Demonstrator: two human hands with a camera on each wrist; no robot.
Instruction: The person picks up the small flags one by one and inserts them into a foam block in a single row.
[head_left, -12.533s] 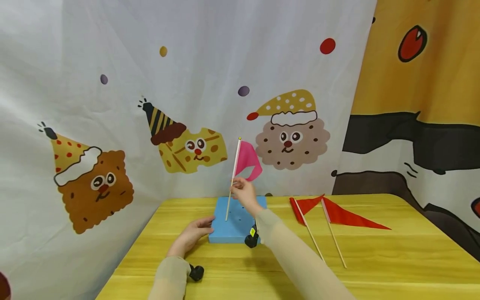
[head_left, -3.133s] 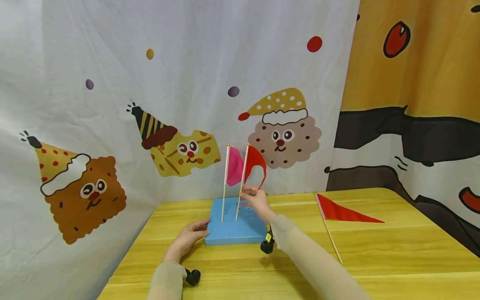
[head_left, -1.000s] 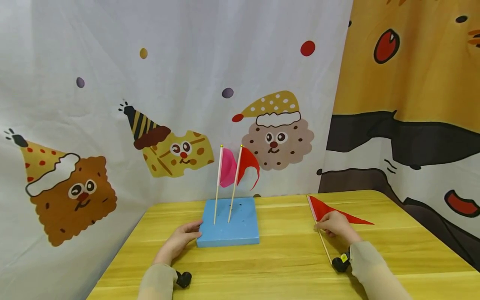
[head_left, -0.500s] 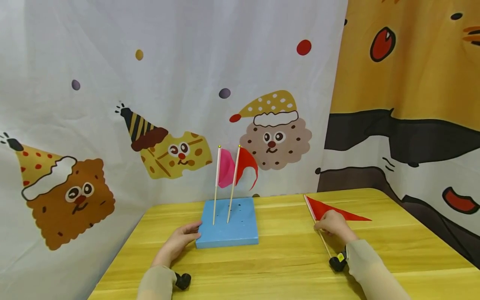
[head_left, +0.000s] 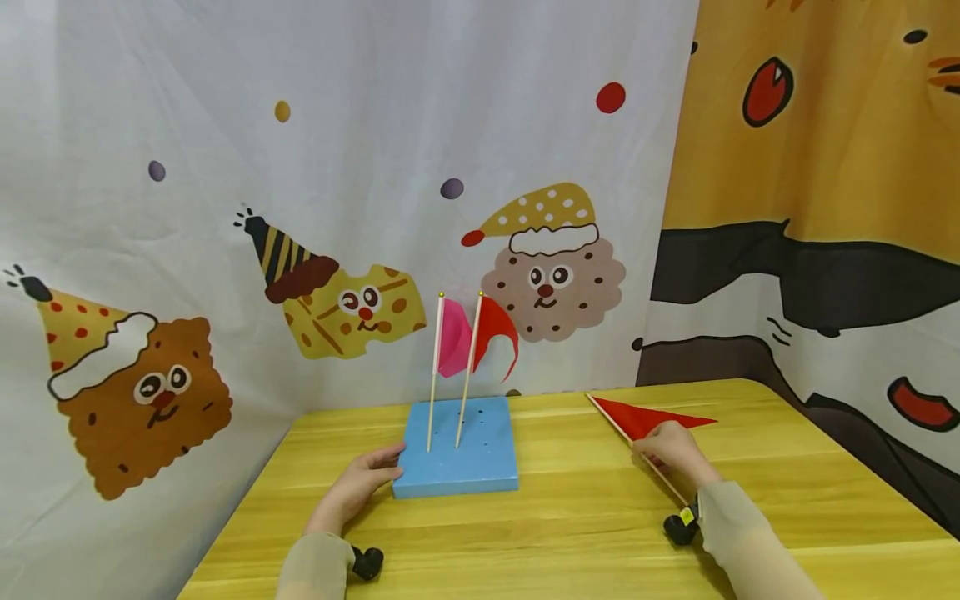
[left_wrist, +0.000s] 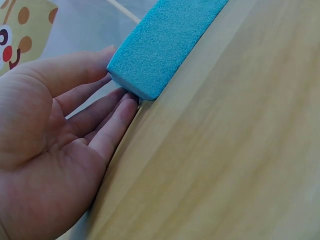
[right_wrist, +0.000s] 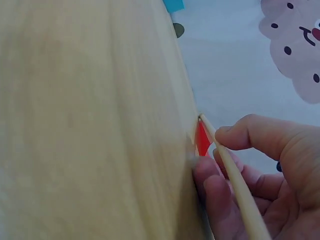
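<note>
My left hand (head_left: 358, 485) touches the left edge of a blue foam block (head_left: 487, 471), fingertips against its corner in the left wrist view and fingers fairly straight. Two small flags stand in the block on thin sticks: a pink flag (head_left: 453, 346) at left and a red flag (head_left: 490, 327) to its right, leaning slightly. Over the table's right side, my right hand (head_left: 675, 452) pinches the wooden stick (right_wrist: 239, 187) of another red flag (head_left: 637, 418), just below the cloth. This flag slants low over the tabletop, its tip pointing to the back left.
Several small holes show in the block's top (head_left: 491, 421). The yellow wood-grain table (head_left: 570, 517) meets a white cloth backdrop (head_left: 375, 125) printed with cartoon food. Each wrist wears a small black camera, the right one (head_left: 681, 528) with a yellow mark.
Earlier, the pink flag and then one red flag were stood in the block. My right hand moved to the last red flag, took its stick and swung its tip leftward. My left hand stays at the block.
</note>
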